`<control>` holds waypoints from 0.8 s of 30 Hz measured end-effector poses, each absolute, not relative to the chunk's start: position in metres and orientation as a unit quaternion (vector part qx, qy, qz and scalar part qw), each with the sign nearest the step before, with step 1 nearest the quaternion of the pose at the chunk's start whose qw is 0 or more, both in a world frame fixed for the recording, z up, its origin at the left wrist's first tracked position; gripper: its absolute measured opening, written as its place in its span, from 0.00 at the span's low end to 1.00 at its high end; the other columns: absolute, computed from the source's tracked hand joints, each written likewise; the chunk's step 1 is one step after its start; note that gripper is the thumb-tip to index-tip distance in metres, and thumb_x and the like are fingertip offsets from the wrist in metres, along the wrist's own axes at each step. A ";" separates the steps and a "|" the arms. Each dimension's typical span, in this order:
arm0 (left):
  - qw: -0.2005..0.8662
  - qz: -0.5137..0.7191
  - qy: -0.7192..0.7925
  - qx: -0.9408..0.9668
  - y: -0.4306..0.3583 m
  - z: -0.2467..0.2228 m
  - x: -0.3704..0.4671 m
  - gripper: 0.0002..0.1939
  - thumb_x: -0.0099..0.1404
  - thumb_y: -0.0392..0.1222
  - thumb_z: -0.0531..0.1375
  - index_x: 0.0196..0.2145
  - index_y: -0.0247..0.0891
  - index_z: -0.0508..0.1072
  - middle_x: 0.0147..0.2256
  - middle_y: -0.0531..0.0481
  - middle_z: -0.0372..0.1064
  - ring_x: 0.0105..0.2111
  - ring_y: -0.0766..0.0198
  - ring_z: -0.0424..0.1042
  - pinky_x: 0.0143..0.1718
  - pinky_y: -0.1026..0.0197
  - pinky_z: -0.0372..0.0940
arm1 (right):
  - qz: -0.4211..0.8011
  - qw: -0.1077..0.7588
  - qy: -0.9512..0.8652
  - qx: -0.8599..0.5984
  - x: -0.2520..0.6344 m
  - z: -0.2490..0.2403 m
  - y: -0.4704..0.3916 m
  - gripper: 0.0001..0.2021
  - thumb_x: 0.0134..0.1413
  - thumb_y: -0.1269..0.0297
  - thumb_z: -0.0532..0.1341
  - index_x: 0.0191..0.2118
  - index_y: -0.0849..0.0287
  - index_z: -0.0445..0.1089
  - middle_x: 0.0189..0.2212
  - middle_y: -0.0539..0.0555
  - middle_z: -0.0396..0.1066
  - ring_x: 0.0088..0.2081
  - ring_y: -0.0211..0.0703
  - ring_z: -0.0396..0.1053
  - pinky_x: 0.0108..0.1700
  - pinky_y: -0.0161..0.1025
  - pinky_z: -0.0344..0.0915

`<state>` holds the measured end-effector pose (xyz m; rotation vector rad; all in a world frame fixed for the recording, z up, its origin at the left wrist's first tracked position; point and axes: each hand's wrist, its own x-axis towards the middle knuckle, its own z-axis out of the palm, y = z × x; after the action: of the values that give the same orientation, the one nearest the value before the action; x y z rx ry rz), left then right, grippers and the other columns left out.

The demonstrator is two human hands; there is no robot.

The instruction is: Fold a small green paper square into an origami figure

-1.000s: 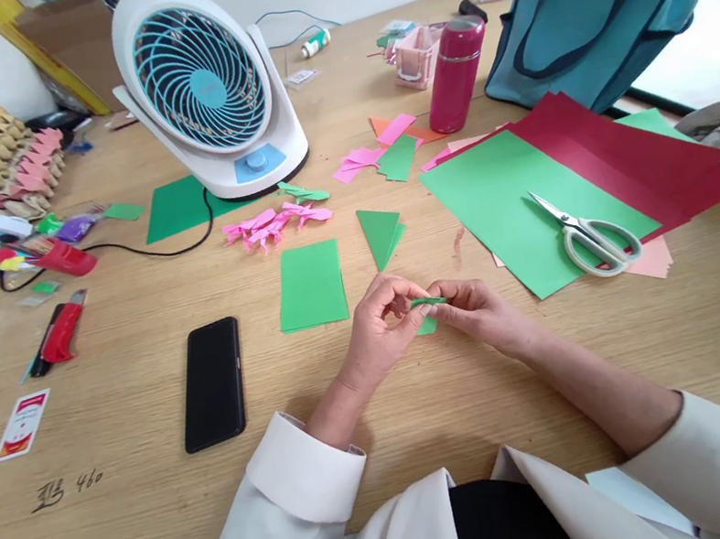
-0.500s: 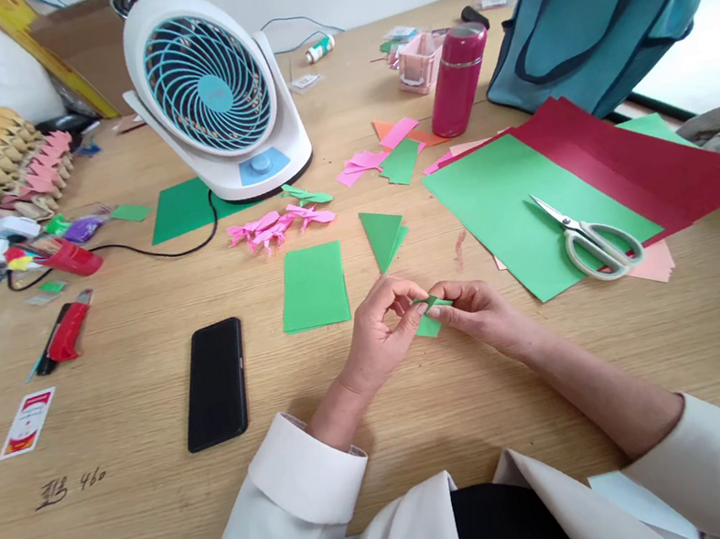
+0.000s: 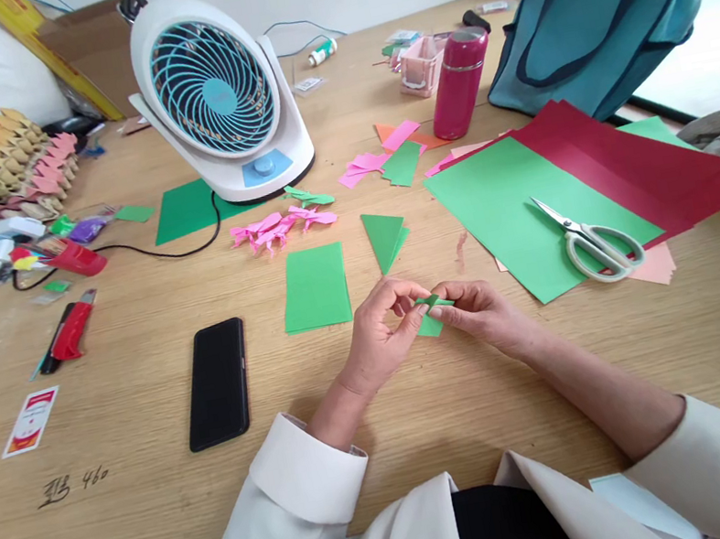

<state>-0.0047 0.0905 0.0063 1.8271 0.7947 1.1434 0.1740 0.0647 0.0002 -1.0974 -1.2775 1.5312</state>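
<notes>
head view: green paper piece (image 3: 429, 320) unmoved.

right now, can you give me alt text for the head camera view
Two bare hands, the left hand and right hand, pinch a small folded green paper piece between them above a wooden table. A black phone, green paper rectangle, scissors on green and red sheets and a desk fan surround them.

Colours everywhere: tiny green paper piece (image 3: 430, 320), white fan (image 3: 217, 90) with a light blue grille, magenta bottle (image 3: 459, 85), teal bag (image 3: 599, 9), dark red sheet (image 3: 626, 158), black phone (image 3: 217, 383), white-handled scissors (image 3: 592, 242).
</notes>
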 end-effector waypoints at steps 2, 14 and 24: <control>0.415 0.450 0.323 0.722 0.090 0.006 -0.005 0.04 0.65 0.34 0.60 0.38 0.39 0.72 0.37 0.50 0.71 0.32 0.67 0.67 0.37 0.63 0.63 | 0.610 0.417 -0.511 -0.439 0.174 0.001 0.065 0.17 0.51 0.47 0.67 0.31 0.57 0.72 0.27 0.49 0.68 0.31 0.39 0.62 0.37 0.38 0.60; 0.383 0.455 0.304 0.744 0.092 0.009 -0.005 0.04 0.65 0.32 0.60 0.37 0.38 0.71 0.34 0.52 0.69 0.31 0.69 0.66 0.35 0.64 0.62 | 0.617 0.418 -0.506 -0.434 0.176 0.001 0.065 0.17 0.50 0.47 0.69 0.31 0.58 0.73 0.26 0.48 0.66 0.31 0.38 0.60 0.35 0.37 0.57; 0.322 0.469 0.290 0.770 0.093 0.009 -0.007 0.08 0.64 0.29 0.61 0.39 0.39 0.72 0.34 0.53 0.70 0.31 0.70 0.66 0.35 0.65 0.64 | 0.623 0.415 -0.505 -0.429 0.178 -0.001 0.065 0.17 0.52 0.48 0.68 0.29 0.58 0.71 0.26 0.48 0.64 0.31 0.38 0.59 0.35 0.36 0.55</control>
<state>-0.0066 0.0931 0.0086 2.0219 0.7609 1.2302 0.1783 0.0652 -0.0010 -1.0774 -1.2677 1.5658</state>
